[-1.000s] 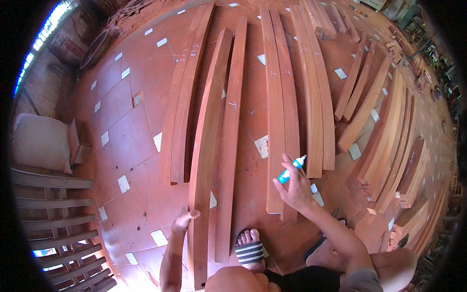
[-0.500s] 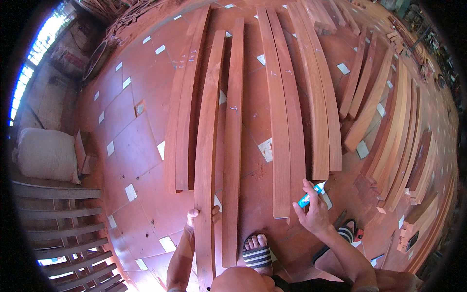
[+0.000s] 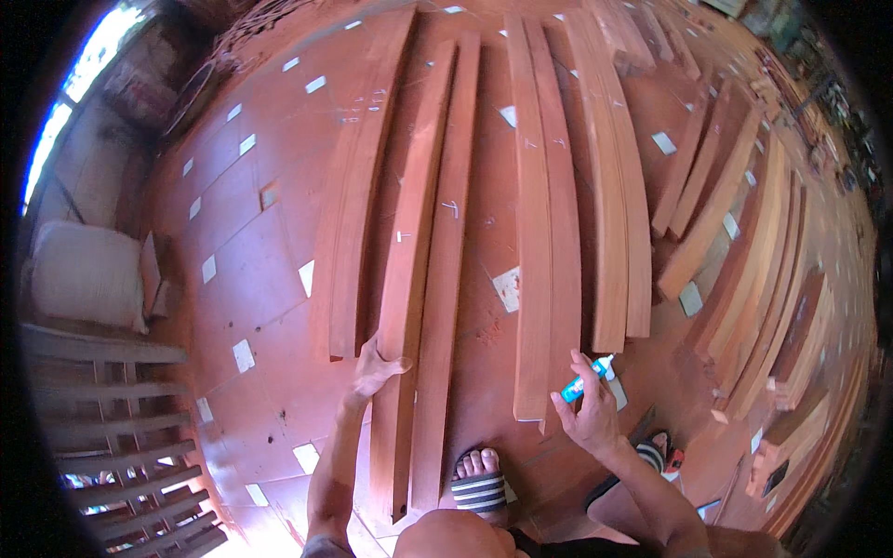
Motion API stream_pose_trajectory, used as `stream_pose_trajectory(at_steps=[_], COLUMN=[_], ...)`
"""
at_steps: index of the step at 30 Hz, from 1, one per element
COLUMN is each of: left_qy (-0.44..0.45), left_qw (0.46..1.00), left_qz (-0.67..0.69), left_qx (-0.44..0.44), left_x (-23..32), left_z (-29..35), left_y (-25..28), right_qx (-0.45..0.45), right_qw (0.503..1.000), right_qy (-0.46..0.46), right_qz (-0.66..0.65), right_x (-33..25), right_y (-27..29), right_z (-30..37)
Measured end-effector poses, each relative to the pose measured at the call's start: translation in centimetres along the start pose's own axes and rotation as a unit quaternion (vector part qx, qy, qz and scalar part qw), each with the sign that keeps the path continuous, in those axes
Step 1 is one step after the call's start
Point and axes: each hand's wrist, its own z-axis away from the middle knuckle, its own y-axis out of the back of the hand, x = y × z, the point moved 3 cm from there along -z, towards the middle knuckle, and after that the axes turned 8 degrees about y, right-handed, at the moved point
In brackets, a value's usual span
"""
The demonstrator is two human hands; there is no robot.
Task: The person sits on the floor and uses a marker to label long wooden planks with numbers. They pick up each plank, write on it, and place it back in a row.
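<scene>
A long reddish-brown wooden beam (image 3: 409, 279) lies lengthwise in front of me, with a white mark on its upper face. My left hand (image 3: 376, 370) touches its left edge, thumb stretched across the top and index finger apart from it. The other fingers are partly hidden. Close along its right side lies a second beam (image 3: 448, 260), also marked in white. My right hand (image 3: 595, 420) holds a small blue tube with a white tip (image 3: 586, 379) between thumb and fingers, above the floor by the near ends of another beam pair (image 3: 535, 325).
More beams (image 3: 614, 223) lie in rows to the right, with shorter ones (image 3: 693, 167) beyond. At left are a slatted wooden piece (image 3: 121, 391) and a pale sack (image 3: 88, 274). The tiled floor (image 3: 251, 307) has white insets. My sandalled foot (image 3: 479, 479) stands near the beam ends.
The beam under my left hand has rolled over, showing a white-marked face. That hand has moved farther up the beam and loosened from its wrapped grip. The right hand still holds the tube.
</scene>
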Motion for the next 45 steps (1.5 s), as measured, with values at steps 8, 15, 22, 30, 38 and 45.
stream_pose_trajectory(at_steps=[8,15,22,30,38,45], left_qy=[-0.018,0.020,-0.009,0.312,0.236,0.227], left_qw=[0.952,0.942,0.956,0.906,0.900,0.910], left_qz=[-0.269,-0.281,-0.251,-0.050,-0.114,-0.137], left_qx=[0.146,0.180,0.150,0.281,0.349,0.319], left_x=[-1.5,-1.7,-7.8,-12.4,-12.8,-11.2], left_z=[-0.4,2.0,14.1,30.8,28.7,25.6], left_y=[-1.1,-1.1,-0.9,-7.0,-7.0,-6.6], right_qx=[-0.026,-0.036,-0.050,0.088,0.037,0.070], right_qw=[0.999,0.995,0.988,0.980,0.967,0.971], right_qy=[-0.025,0.050,0.070,0.006,-0.113,-0.086], right_qz=[-0.026,-0.075,-0.129,-0.177,-0.223,-0.211], right_x=[0.0,-2.2,-4.7,-0.7,-3.3,-3.7], right_y=[-2.9,-5.7,-8.2,-18.4,-20.3,-19.9], right_z=[0.5,-2.2,-6.4,-9.3,-11.4,-11.6])
